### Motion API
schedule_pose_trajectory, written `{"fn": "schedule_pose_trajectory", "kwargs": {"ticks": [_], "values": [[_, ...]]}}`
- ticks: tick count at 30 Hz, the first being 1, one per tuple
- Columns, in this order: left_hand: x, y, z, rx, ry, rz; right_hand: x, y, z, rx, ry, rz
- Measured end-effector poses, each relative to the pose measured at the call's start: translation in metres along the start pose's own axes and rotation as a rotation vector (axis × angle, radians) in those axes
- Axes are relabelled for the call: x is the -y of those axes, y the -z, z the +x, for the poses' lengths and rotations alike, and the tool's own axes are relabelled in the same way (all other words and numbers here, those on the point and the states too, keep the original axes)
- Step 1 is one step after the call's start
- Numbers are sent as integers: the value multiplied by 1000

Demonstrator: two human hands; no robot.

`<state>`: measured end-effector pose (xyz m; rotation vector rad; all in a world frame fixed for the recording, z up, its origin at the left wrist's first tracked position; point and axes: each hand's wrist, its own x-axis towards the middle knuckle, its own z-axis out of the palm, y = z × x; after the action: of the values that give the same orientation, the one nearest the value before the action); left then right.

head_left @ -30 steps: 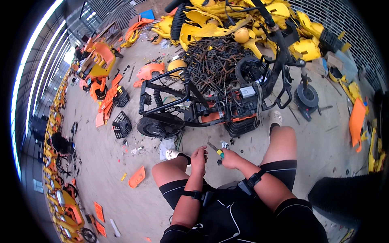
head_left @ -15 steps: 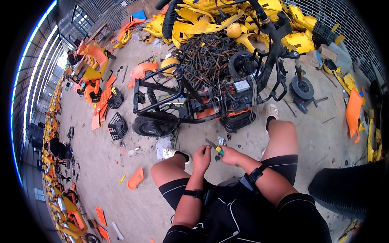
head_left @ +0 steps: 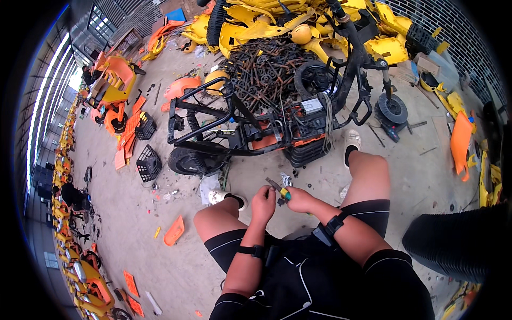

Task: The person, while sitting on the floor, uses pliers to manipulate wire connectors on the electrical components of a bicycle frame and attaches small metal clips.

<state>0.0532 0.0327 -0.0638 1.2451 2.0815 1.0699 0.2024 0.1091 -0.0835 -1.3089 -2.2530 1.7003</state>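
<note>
My right hand [head_left: 300,200] is closed round the yellow-and-green handle of a hand tool with a flat, greyish blade [head_left: 274,185]. The blade points up and to the left, past my other hand. Just left of it, my left hand [head_left: 263,202] is closed with the fingers curled in. Whatever those fingers pinch, if anything, is too small to make out. Both hands are held between my knees, above the floor. Beyond them stands a stripped black scooter frame [head_left: 205,145] with a rear wheel and exposed wiring, its body panels off.
Behind the frame lies a heap of rusty metal parts [head_left: 261,74], with yellow panels [head_left: 256,31] piled beyond. A black basket [head_left: 148,163] and an orange panel [head_left: 174,231] are on the floor to the left. A loose wheel [head_left: 393,109] lies right; stacked black tyres [head_left: 442,242] stand nearer.
The view has shifted slightly, so the frame sits a little further left and up. My hands stay close together, and the tool remains in my right hand.
</note>
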Motion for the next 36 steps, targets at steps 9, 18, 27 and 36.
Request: {"fn": "schedule_pose_trajectory", "kwargs": {"ticks": [9, 18, 27, 36], "values": [[-2, 13, -1, 257, 148, -265, -8, 5, 5, -81, -5, 45], [-10, 19, 1, 247, 52, -191, -7, 3, 4, -110, 11, -2], [-23, 32, -1, 210, 1, -241, 11, 13, -9, -205, 13, 53], [-29, 23, -3, 195, 111, -442, 11, 6, -9, -295, -31, 369]]}}
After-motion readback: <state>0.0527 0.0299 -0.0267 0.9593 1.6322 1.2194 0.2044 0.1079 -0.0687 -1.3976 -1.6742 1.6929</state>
